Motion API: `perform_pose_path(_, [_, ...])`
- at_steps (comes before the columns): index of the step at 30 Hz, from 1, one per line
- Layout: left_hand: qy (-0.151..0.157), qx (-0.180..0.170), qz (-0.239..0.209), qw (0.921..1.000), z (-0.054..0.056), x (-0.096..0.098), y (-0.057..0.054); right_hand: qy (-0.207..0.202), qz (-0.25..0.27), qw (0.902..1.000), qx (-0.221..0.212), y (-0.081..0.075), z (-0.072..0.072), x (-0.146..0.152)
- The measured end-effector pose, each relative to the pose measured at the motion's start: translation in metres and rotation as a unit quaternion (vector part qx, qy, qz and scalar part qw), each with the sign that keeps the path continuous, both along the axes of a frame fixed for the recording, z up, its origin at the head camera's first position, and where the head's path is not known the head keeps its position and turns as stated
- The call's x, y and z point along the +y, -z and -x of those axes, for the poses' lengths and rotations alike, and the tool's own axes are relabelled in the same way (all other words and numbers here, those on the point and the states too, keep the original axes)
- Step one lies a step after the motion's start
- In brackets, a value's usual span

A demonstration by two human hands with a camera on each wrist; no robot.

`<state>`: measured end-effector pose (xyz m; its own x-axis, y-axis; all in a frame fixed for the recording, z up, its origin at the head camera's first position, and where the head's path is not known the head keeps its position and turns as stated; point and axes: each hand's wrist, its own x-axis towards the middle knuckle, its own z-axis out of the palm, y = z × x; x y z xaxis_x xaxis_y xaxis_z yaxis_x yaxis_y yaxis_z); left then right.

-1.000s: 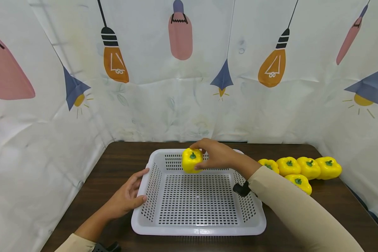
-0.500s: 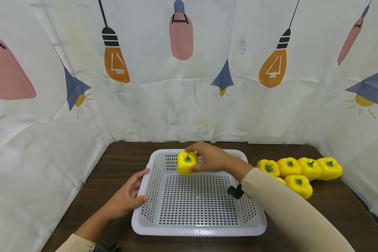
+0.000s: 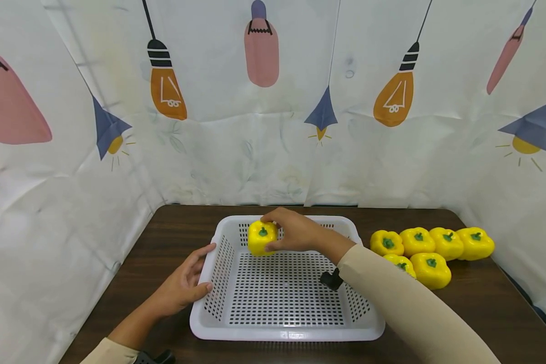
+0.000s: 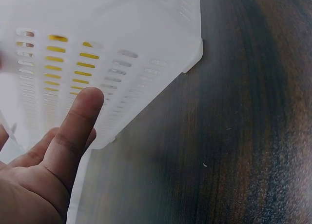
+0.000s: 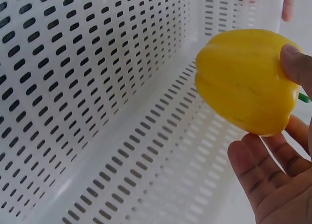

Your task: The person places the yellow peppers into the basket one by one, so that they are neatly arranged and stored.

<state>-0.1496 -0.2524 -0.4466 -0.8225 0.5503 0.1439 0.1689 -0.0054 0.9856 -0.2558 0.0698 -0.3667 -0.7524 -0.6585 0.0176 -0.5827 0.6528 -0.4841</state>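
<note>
A yellow bell pepper (image 3: pixel 259 240) with a green stem hangs over the back left of the white basket (image 3: pixel 286 334). My right hand (image 3: pixel 297 231) holds it between thumb and fingers. The right wrist view has the pepper (image 5: pixel 246 82) above the slotted basket floor, thumb on one side and fingertips on its underside. At the basket's left side, my left hand (image 3: pixel 182 285) rests on the rim with index finger and thumb apart. From the left wrist, a straight finger (image 4: pixel 78 129) lies along the outer wall, and yellow shows through the slots.
On the right of the dark wooden table (image 3: pixel 487 303), several more yellow bell peppers (image 3: pixel 432 270) lie grouped in two rows. A patterned white cloth (image 3: pixel 255 156) closes off the back and sides. The right sleeve (image 3: pixel 405 298) crosses the basket's right rim.
My right hand has carried the bell pepper leftward and slightly down over the basket. More of the peppers on the right now show past the sleeve. The left hand stays put.
</note>
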Motion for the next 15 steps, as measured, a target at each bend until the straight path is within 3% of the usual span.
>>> perform_pose_path(15, [0.0,0.008,0.009,0.9999,-0.001,0.0,-0.002,-0.002,0.009,0.9997,-0.024,0.007,0.0,-0.017])
